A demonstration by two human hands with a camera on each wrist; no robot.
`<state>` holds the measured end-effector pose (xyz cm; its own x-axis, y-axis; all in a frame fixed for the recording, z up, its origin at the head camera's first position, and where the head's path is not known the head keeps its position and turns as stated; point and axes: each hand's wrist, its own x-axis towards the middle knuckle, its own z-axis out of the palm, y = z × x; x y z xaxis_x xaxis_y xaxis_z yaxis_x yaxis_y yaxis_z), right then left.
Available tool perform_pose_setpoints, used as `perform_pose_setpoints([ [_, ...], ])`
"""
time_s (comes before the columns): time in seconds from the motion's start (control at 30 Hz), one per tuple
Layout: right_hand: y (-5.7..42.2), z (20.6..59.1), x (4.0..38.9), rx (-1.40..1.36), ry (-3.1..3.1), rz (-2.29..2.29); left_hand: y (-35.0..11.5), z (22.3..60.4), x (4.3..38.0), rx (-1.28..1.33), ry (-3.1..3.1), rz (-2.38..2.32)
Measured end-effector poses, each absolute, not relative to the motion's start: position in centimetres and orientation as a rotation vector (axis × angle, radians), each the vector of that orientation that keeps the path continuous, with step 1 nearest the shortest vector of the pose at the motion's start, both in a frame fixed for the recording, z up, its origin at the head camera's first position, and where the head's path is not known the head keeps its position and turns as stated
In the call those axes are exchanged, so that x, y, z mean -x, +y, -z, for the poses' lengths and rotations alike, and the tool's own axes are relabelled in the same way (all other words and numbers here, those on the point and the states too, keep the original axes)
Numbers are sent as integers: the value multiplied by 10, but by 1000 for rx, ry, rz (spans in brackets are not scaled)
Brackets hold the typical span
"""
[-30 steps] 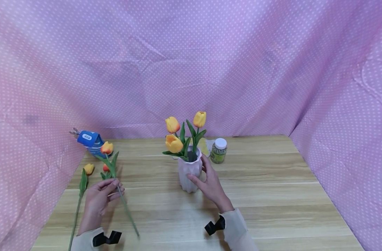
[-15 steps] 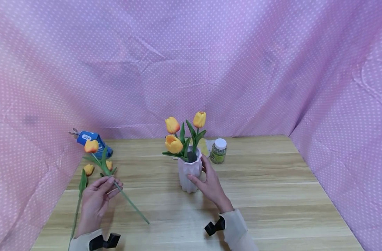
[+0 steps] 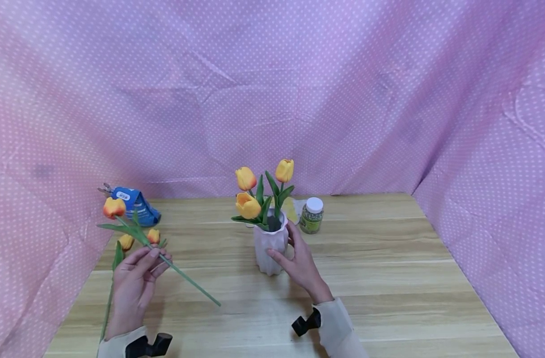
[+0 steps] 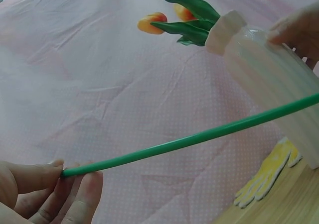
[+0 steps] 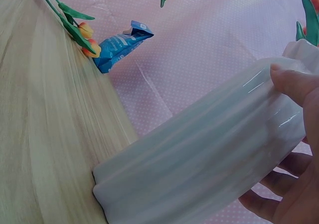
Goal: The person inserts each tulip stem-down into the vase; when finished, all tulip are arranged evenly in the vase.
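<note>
My left hand (image 3: pixel 135 283) pinches the green stem of an orange-yellow tulip (image 3: pixel 189 280) between thumb and fingers. The bloom points to the upper left and the bare stem end slants down to the right. My right hand (image 3: pixel 301 268) holds the ribbed white vase (image 3: pixel 265 251) from its right side, thumb in front and fingers behind. The vase (image 5: pixel 199 149) stands on the table with three yellow-orange tulips (image 3: pixel 248 205) in it. Two more tulips lie near my left hand, one yellow bloom (image 3: pixel 126 242) to its upper left and one orange bloom (image 3: pixel 153 235) just beyond its fingers.
A blue packet (image 3: pixel 140 209) lies at the back left of the wooden table (image 3: pixel 388 278). Right behind the vase are a white-lidded jar (image 3: pixel 311 216) and a yellow-and-white glove (image 4: pixel 264 176), partly hidden in the head view. Pink dotted cloth (image 3: pixel 272 99) surrounds the table.
The tulip in my left hand has tilted over: its bloom has swung left and its stem end has swung right and up. My right hand and the vase have stayed put.
</note>
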<state>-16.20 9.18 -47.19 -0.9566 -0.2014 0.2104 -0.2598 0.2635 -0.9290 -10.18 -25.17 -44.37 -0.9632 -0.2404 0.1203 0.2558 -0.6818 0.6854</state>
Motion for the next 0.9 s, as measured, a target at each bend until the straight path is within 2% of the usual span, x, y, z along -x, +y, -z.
perform_pose_setpoints([
  [0.33,92,474,164,-429,-2469,-1829,-242,435,105,206,-948,2654],
  [0.6,92,473,163,-422,-2470,-1827,-229,420,107,84,-847,2612],
  [0.9,91,473,162,-434,-2465,-1823,-216,409,109,213,-707,2591],
])
